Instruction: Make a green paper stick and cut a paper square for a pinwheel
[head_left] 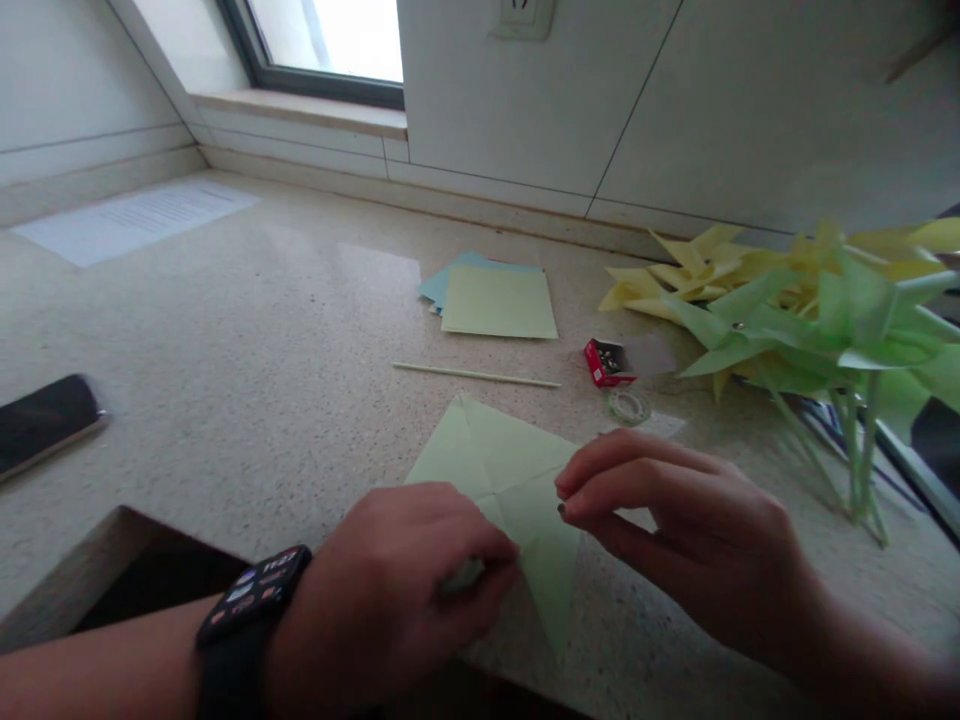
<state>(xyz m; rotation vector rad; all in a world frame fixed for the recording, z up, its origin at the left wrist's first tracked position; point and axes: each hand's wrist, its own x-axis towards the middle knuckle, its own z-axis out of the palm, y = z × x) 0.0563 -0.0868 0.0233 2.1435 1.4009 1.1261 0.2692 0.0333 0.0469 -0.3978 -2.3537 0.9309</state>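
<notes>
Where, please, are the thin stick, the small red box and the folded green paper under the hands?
thin stick (476, 375): head view, on the middle of its length.
small red box (602, 360): head view, on its red side.
folded green paper (487, 455): head view, on the bare upper part by the crease.

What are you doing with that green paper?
A person is working on a light green paper square with crease lines, lying on the speckled counter. The left hand presses on its near edge, and the right hand pinches at its middle. Beyond lie a thin stick, a stack of paper sheets, a small red box, and finished green and yellow pinwheels.
</notes>
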